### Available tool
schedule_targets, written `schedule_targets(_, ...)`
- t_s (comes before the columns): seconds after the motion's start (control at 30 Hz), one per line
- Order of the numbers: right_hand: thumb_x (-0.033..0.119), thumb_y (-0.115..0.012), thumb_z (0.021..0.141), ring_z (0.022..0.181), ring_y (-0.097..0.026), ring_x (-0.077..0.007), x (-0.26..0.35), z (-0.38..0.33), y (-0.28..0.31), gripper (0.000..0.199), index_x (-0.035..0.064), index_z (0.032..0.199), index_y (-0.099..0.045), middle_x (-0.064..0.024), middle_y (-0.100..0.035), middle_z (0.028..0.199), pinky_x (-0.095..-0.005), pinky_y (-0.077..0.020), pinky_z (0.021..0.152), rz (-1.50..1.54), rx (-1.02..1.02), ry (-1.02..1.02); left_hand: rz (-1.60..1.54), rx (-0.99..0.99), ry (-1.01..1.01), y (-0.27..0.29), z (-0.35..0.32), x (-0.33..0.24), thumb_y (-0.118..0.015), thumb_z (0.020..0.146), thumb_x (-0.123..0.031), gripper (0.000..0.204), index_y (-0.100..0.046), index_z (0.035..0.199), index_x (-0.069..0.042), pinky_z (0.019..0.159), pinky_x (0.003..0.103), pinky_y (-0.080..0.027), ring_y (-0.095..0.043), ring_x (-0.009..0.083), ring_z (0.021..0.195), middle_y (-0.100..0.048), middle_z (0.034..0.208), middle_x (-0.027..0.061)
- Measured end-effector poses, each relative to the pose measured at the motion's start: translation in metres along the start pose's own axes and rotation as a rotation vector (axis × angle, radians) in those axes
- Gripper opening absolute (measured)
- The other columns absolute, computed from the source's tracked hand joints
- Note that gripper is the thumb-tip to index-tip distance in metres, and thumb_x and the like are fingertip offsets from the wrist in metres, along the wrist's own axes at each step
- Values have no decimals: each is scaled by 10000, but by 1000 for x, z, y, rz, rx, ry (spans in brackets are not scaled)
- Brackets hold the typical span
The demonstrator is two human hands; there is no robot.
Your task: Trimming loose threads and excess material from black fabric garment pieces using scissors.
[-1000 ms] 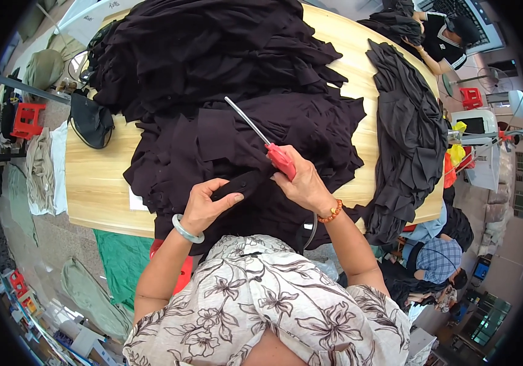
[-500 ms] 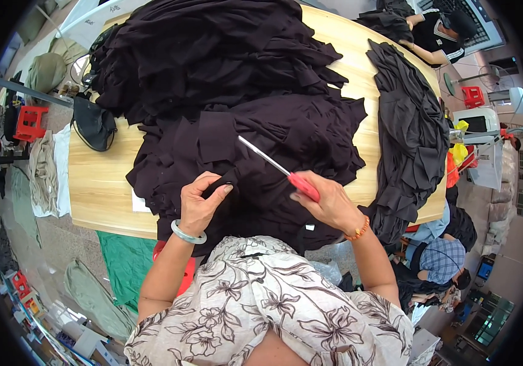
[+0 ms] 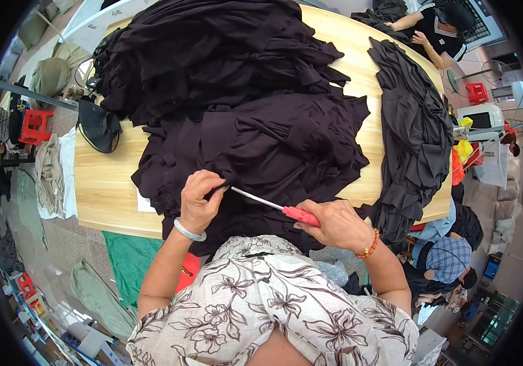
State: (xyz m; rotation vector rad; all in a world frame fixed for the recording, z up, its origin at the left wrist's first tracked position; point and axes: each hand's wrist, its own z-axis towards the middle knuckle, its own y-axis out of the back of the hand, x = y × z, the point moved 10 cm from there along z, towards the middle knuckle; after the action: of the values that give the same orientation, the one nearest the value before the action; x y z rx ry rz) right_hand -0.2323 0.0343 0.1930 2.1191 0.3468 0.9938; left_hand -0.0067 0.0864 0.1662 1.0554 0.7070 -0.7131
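Note:
My right hand [image 3: 334, 222] is wrapped round the red handle of what looks like a screwdriver [image 3: 255, 197], a straight thin metal shaft pointing left. Its tip meets the fingertips of my left hand [image 3: 199, 198], which pinches the edge of a black garment [image 3: 246, 222] close in front of me. Whether the tip is inside the fabric is too small to tell. Beneath and beyond both hands lies a wide heap of dark garments [image 3: 292, 137], with a bigger dark pile [image 3: 206, 55] behind it.
A wooden table [image 3: 112, 189] carries the piles; a long grey-black heap [image 3: 414, 134] lies along its right side. A black cap-like item [image 3: 100, 125] sits at the left edge. At the far right a co-worker [image 3: 447, 30] handles dark cloth. A red stool [image 3: 35, 127] stands left.
The screwdriver's tip has come down from above the cloth to my left fingertips. My right hand has shifted slightly down and right. The co-worker's hands have moved apart.

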Motion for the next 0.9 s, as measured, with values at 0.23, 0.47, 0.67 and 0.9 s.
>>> schedule_targets(0.23, 328, -706, 856, 673, -653, -339, 5, -1, -1, 315, 93, 1042, -611, -131, -657, 712, -416, -497, 634, -47, -87, 25, -179, 6, 106, 4, 2, -1, -677, 736, 87, 144, -646, 858, 17, 666, 283, -472, -607, 226, 728, -615, 819, 104)
schedule_targets(0.47, 232, -655, 854, 880, -661, -322, 10, 19, -62, 280, 62, 1066, -588, -146, -653, 927, -428, -526, 729, 122, 36, 187, -293, -160, -42, 74, 39, -57, -664, 768, 107, 120, -646, 859, 30, 652, 286, -463, -588, 191, 719, -624, 809, 100)
schedule_targets(0.67, 361, -664, 851, 722, -664, -403, -69, 74, -53, 342, 20, 866, -682, -206, -668, 737, -472, -531, 652, -163, -200, -165, -77, -454, -292, 180, 61, -104, -650, 883, -122, 141, -592, 929, -3, 703, 303, -441, -543, 202, 795, -597, 883, 119)
schedule_targets(0.9, 139, -656, 816, 812, -622, -379, -77, 55, 123, 287, 42, 1081, -604, -189, -608, 882, -473, -534, 723, -368, -751, -240, -149, -691, -238, 265, 140, -65, -608, 944, -26, 128, -614, 1054, 38, 877, 256, -443, -554, 116, 941, -617, 1003, 47)
